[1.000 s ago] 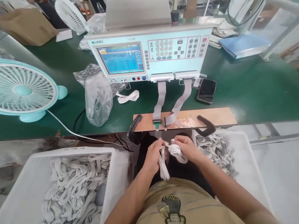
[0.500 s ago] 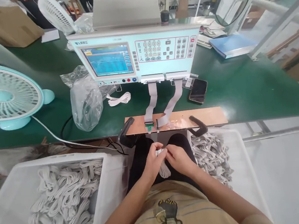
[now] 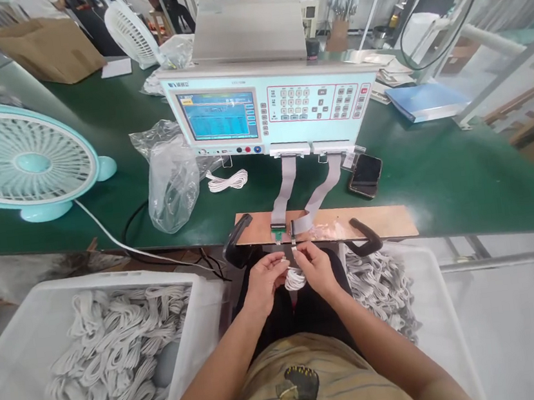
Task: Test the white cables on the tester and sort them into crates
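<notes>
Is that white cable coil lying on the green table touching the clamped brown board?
Apart. The head view shows green table between the cable coil and the brown board.

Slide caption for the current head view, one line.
Left hand and right hand hold a coiled white cable near the tan board.

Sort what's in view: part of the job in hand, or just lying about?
Apparently in use:
coiled white cable in left hand and right hand
flat grey ribbon cables
boxy pale-blue instrument
long tan board

Apparently lying about:
black rectangular phone
flat blue folder
crumpled clear plastic bag
</notes>
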`<state>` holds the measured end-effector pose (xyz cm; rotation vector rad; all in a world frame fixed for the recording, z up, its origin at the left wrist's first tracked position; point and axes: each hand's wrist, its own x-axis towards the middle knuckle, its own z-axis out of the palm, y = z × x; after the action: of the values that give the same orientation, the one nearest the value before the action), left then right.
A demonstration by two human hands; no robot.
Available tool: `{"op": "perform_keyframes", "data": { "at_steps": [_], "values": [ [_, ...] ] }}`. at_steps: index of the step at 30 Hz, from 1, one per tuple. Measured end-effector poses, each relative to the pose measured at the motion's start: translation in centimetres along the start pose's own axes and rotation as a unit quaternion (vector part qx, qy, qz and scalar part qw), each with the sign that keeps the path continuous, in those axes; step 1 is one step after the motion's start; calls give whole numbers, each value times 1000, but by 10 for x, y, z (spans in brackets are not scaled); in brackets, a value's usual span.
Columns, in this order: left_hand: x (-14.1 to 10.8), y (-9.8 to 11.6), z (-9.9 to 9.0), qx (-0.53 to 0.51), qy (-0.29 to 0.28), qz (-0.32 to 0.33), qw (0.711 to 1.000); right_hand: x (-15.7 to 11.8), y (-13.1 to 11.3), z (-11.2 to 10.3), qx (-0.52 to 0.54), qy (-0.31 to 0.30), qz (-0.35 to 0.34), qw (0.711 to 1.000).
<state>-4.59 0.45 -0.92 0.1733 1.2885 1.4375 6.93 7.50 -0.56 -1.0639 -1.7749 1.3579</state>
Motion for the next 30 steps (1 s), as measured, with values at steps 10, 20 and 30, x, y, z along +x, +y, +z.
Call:
{"op": "perform_keyframes", "data": {
  "at_steps": [10,20,30],
  "values": [
    [4,5,-8,72,-75,18,994,3,7,9,44,47,14,998],
    [10,31,-17,263,-164,152,938,7,-2,16,183,61,116,974],
    [23,7,-4,141,-66,177,972,9,-6,14,198,63,124,970]
  ]
}}
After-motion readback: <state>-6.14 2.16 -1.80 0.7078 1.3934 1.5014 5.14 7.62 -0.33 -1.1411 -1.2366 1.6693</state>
